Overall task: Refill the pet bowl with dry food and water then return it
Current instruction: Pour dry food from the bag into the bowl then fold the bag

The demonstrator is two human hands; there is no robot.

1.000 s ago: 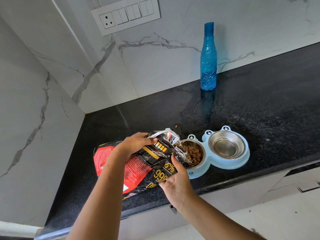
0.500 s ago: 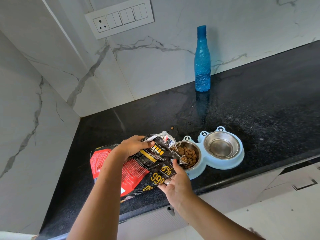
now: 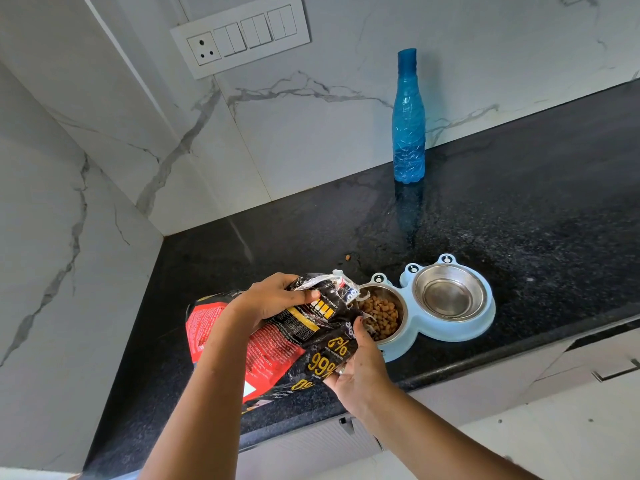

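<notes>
Both hands grip the food bag — our left hand (image 3: 273,299) pinching its crumpled top, our right hand (image 3: 360,372) cupping the underside near the mouth. We see the bag (image 3: 277,344) tipped toward the pet bowl (image 3: 460,332), which sits at the front edge of the dark surface (image 3: 519,237); its left dish (image 3: 382,315) holds kibble, its right dish (image 3: 448,292) is dry. We judge the food step nearly done. Next — set the bag down upright, then reach for the blue bottle (image 3: 408,133) standing well back by the wall. One stray kibble (image 3: 347,258) lies behind the bag.
</notes>
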